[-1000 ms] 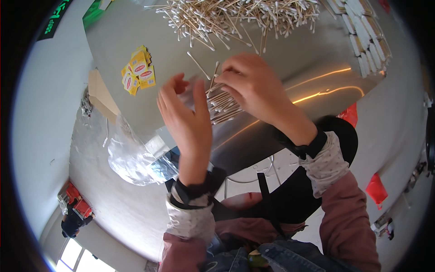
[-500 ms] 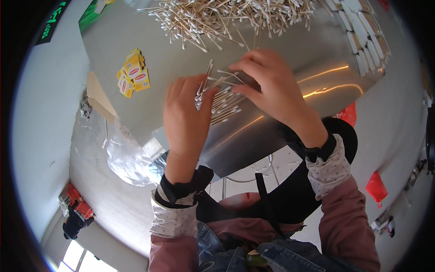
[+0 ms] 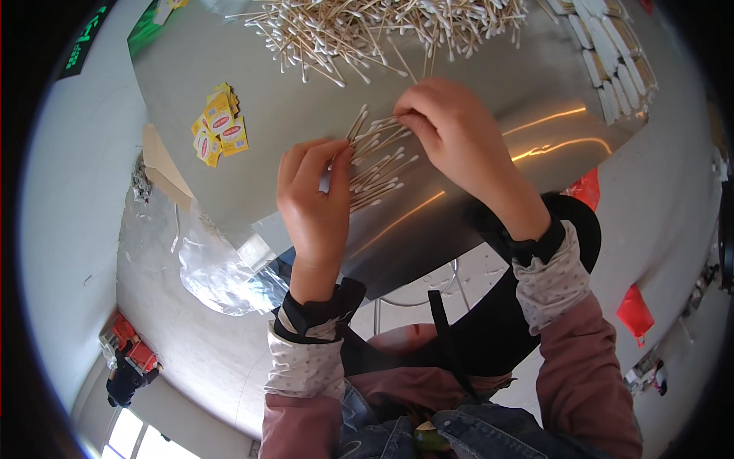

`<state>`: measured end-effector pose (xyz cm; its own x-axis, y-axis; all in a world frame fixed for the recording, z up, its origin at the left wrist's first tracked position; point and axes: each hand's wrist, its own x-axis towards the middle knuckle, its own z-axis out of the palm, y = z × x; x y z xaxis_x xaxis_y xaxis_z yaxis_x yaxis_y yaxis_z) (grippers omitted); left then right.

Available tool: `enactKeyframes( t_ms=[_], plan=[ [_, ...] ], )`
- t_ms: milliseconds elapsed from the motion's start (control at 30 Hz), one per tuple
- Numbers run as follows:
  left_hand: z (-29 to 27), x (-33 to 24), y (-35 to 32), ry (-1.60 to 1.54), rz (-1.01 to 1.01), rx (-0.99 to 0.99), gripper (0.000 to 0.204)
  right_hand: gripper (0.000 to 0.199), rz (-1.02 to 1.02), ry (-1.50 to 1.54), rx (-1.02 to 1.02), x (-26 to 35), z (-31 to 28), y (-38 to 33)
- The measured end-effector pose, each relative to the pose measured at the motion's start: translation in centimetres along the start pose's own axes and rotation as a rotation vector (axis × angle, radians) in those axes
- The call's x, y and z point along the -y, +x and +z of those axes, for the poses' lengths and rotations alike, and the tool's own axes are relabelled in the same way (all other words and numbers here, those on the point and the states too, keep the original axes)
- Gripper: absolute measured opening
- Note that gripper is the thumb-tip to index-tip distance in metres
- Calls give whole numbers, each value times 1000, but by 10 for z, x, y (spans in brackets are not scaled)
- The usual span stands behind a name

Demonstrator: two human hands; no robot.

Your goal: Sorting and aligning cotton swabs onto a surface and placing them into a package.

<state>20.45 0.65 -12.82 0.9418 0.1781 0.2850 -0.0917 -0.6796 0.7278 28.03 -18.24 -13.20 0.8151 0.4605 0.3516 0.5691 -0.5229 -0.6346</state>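
A small group of cotton swabs [image 3: 376, 180] lies roughly side by side on the metal tabletop [image 3: 306, 99], between my hands. My left hand [image 3: 313, 183] is at the group's left end, thumb and forefinger pinched on cotton swabs whose tips stick up past the fingers. Across from it, my right hand [image 3: 459, 130] pinches the far ends of a few swabs between thumb and forefinger. Exactly how many swabs each hand grips is hidden by the fingers. A large loose heap of cotton swabs [image 3: 382, 38] spreads beyond both hands.
Yellow printed cards [image 3: 220, 126] lie in a small stack at the left. Rows of white-and-brown packs [image 3: 612, 65] sit at the far right. Clear plastic bags [image 3: 222, 268] hang by the table's left corner. Another person [image 3: 128, 379] is in the distance, lower left.
My right hand's fingers have closed into a pinch and moved slightly up. My left hand has turned, and its fingertips now pinch at the swabs' left end. The swabs between lie more nearly parallel.
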Motion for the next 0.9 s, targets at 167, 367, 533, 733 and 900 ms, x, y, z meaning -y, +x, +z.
enactKeyframes(
  t_ms=[167, 367, 533, 733, 900],
  plan=[
    [-6, -2, 5, -9, -152, 1, 8, 5, 154, 101, -77, -3, -9, 1],
    [-11, -1, 22, 148, -125, 17, 18, 7, 25, -11, 14, -6, -15, 0],
    [3, -13, -5, 285, 155, 222, 66, 8, -29, -60, 70, -5, -13, -2],
    [5, -13, -28, 490, 133, 434, 102, 11, -42, -194, 119, -4, -17, -4],
    [-2, -10, -19, 441, 146, 282, 105, 11, -76, -214, -54, -8, -19, 10]
  ],
)
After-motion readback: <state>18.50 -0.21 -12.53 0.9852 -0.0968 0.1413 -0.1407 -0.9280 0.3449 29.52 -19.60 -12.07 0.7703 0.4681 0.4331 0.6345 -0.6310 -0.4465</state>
